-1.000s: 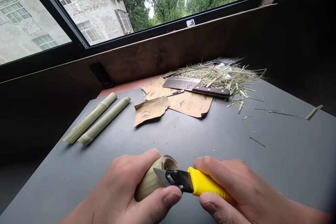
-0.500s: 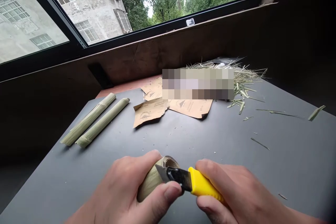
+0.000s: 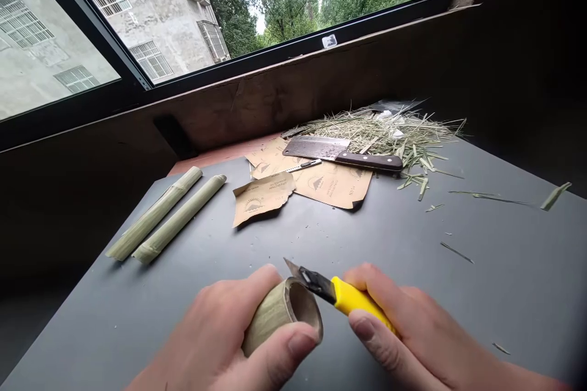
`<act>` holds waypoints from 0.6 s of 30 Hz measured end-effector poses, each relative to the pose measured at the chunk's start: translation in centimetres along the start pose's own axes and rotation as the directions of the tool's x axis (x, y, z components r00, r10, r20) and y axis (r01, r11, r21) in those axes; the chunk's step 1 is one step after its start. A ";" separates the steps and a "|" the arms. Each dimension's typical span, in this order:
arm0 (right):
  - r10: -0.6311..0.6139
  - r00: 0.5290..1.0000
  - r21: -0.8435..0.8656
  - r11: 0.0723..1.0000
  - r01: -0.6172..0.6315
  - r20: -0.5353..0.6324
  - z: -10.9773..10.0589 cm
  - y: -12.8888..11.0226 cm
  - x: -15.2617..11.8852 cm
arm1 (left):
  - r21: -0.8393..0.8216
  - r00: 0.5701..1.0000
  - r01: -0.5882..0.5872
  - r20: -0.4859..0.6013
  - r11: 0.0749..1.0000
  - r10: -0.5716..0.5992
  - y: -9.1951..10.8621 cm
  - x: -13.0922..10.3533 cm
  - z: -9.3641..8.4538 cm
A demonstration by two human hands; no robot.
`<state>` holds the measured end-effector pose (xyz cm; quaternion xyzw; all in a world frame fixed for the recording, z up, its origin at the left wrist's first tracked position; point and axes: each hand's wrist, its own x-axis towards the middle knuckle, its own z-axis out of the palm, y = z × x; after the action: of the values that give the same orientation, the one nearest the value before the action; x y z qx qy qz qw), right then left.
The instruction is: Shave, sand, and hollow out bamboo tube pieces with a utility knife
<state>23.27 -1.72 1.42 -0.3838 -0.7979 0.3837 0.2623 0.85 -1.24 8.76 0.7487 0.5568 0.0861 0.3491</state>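
My left hand (image 3: pixel 238 336) is wrapped round a short, hollow bamboo tube (image 3: pixel 270 316), its open end facing right and toward me, with my thumb along the lower rim. In my right hand (image 3: pixel 403 330) is a yellow utility knife (image 3: pixel 358 302), held by its handle. The knife's bare blade points up and left, just over the top rim of the tube. Whether the blade touches the rim I cannot tell.
Two bamboo lengths (image 3: pixel 183 211) lie at the left. Behind are sandpaper sheets (image 3: pixel 263 198), a thin pen-like cutter (image 3: pixel 305 166), a cleaver (image 3: pixel 321 148) and a heap of bamboo slivers (image 3: pixel 426 131). Loose slivers lie at the right on the grey table (image 3: pixel 367 235).
The knife blade has moved up from across the tube's opening to its top rim. The tube's open end now shows more fully. My right thumb has shifted up along the handle.
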 end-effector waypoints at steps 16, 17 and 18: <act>-0.228 0.940 -0.030 0.973 0.228 -0.255 1.5 1.0 -0.4 | 0.100 0.979 -0.146 -0.125 0.984 0.158 0.0 -0.3 0.2; -0.238 0.938 -0.037 0.971 0.236 -0.254 1.5 1.0 -0.4 | 0.114 0.974 -0.165 -0.138 0.980 0.180 0.1 -0.4 0.2; -0.246 0.937 -0.040 0.969 0.244 -0.248 1.4 1.0 -0.3 | 0.126 0.968 -0.183 -0.149 0.975 0.201 0.1 -0.4 0.2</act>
<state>22.83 -2.17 -0.22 -0.3282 -0.8015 0.2928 0.4052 0.87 -1.70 8.76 0.8081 0.5119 0.1485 0.2507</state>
